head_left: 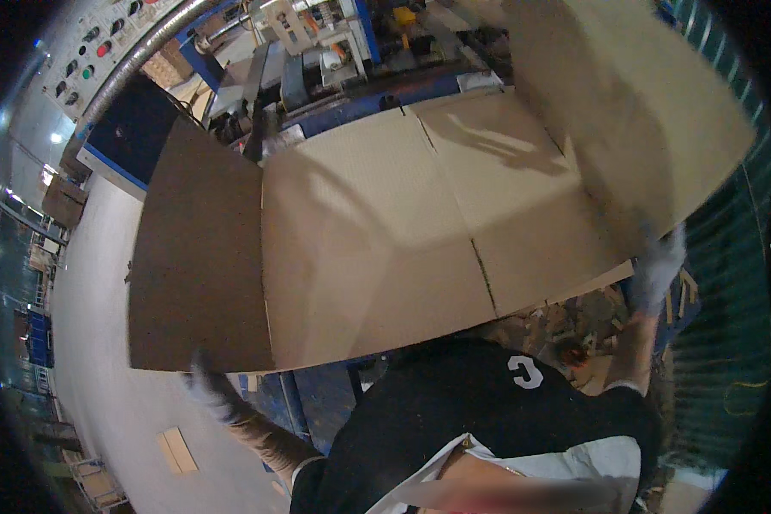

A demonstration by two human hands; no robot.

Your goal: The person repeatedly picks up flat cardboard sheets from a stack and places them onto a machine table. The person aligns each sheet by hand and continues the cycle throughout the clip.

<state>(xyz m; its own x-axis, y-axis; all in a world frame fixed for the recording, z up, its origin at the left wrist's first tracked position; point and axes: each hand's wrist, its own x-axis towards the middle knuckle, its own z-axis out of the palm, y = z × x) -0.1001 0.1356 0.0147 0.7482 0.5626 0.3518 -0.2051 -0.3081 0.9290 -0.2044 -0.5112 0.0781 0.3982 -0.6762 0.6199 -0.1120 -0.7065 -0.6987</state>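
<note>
A large brown corrugated cardboard box blank (pixel 351 248) spreads across the middle of the head view, its left and right panels folded up from the centre. Slots and a crease cross its centre. My left hand (pixel 212 390), in a pale glove, grips the near edge of the left panel, with a thumb showing on the inner face. At the near corner of the right panel, my gloved right hand (pixel 660 267) holds the edge. Its fingers are slightly blurred and partly hidden by the cardboard.
Beyond the blank stands a blue machine (pixel 360 111) with metal rails. A control panel (pixel 94 56) with coloured buttons is at upper left. Cardboard scraps (pixel 565 334) lie below the right side. Green corrugated sheeting (pixel 720 283) runs along the right; a flat cardboard piece (pixel 176 451) lies on the floor.
</note>
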